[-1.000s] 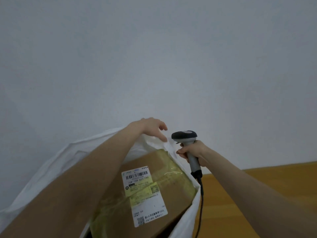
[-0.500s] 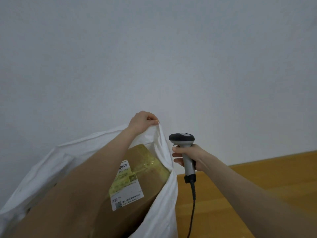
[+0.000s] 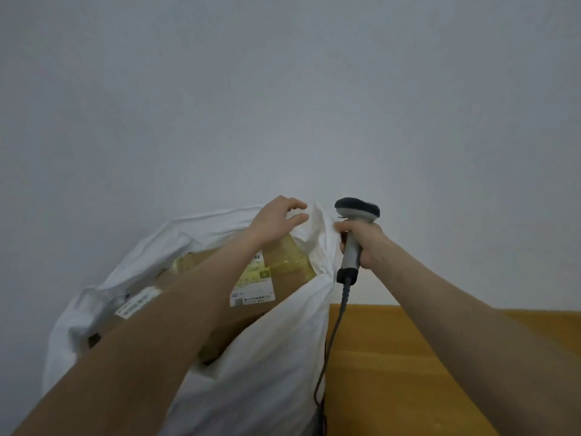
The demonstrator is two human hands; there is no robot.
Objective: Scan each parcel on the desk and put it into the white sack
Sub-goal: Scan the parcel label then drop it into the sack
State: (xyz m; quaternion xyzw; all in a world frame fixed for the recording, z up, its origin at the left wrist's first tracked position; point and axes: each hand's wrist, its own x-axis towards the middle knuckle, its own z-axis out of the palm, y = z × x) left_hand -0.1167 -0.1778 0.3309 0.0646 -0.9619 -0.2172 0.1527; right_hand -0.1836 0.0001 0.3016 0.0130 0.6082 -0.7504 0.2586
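Gaping beside the wooden tabletop [image 3: 408, 372], the white sack [image 3: 267, 357] holds a taped cardboard parcel [image 3: 284, 283], its shipping label [image 3: 251, 289] blurred beyond reading. At the far rim the left hand [image 3: 273, 225] hovers loosely spread, while the right hand [image 3: 366, 243] grips a barcode scanner [image 3: 356, 212].

**A parcel-handling corner in a plain room**

A corded barcode scanner [image 3: 356, 212], a white sack [image 3: 270, 357] holding a taped cardboard parcel [image 3: 289, 262] with a printed shipping label [image 3: 251, 284], and a wooden counter [image 3: 393, 357] at the right before a blank pale wall [image 3: 283, 89] indicate a small dispatch workplace.
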